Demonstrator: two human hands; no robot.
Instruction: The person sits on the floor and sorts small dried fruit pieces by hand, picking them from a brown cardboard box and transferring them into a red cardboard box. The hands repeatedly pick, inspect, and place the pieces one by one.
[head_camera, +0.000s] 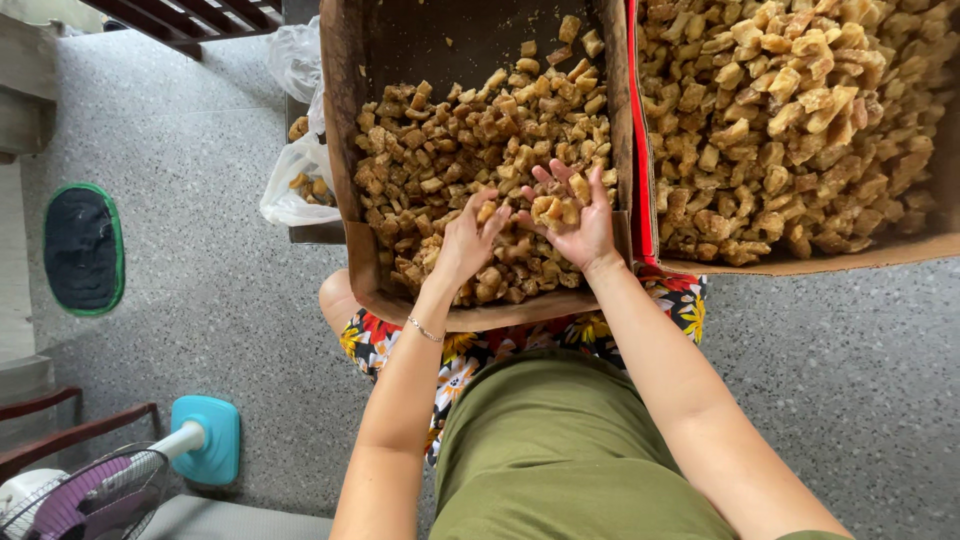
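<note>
A cardboard box (340, 150) in front of me holds a heap of small brown, sugary-looking chunks (450, 150). My left hand (465, 240) reaches into the heap, fingers bent around a few chunks. My right hand (575, 215) lies palm up beside it with fingers spread, cupping several chunks. The two hands almost touch near the box's front edge. A thin bracelet (425, 330) sits on my left wrist.
A second cardboard box (880, 250), fuller and with lighter chunks, stands to the right, with a red strip between them. A white plastic bag (295, 185) with chunks lies left of the box. A dark mat (83, 248) and a fan (130, 470) are on the speckled floor.
</note>
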